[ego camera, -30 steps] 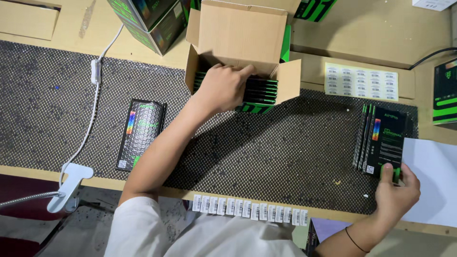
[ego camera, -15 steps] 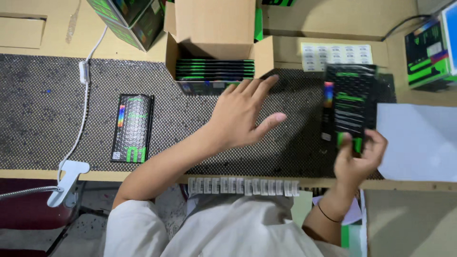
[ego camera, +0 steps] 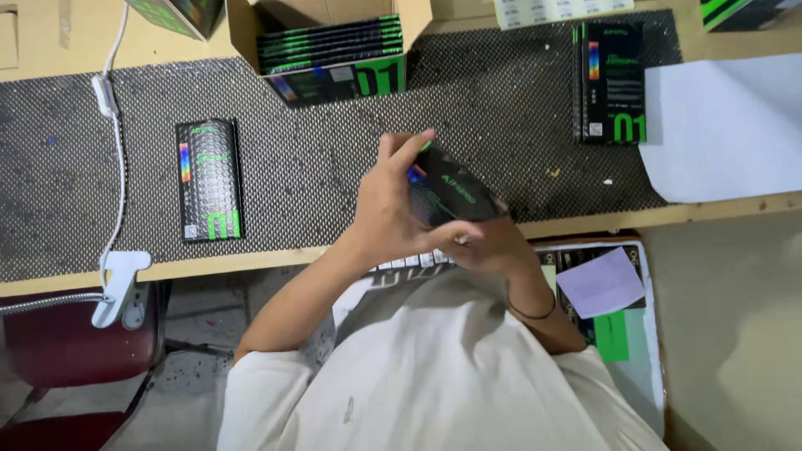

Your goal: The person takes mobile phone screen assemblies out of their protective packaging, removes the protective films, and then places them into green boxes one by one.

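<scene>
Fingers of both my left hand [ego camera: 393, 205] and right hand [ego camera: 493, 246] wrap one flat black box [ego camera: 451, 194], held over the near table edge [ego camera: 251, 260]. Its glossy faces look slippery; a loose grip could drop it floorward.

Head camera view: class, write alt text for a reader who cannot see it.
Seen from above, a person's left hand and right hand together hold a flat black-and-green box over a dark mesh mat. Matching boxes lie at the left and right, and more fill an open carton behind.
</scene>
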